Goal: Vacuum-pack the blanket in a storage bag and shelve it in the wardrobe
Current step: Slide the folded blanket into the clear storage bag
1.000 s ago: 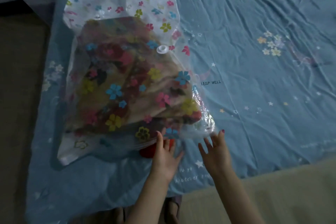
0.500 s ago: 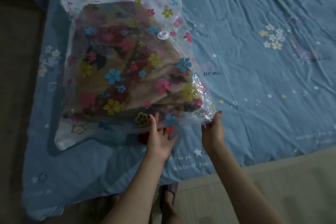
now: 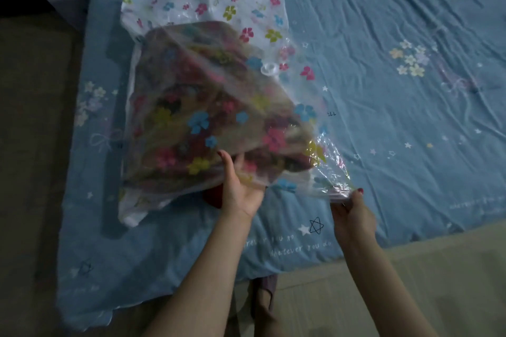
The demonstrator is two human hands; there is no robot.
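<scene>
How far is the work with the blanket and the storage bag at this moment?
Done: the blanket already lies inside the storage bag on the bed. In hand: the left hand holds the near edge from below and the right hand pinches the near corner. Left: the bag looks puffy, so air removal through the valve, then shelving.

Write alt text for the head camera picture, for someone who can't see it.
Two bare hands lift the near edge of a clear flower-printed storage bag with a folded blanket inside, on a blue bed sheet. The left hand holds the edge from below; the right hand pinches the corner. A white valve sits on top.
</scene>
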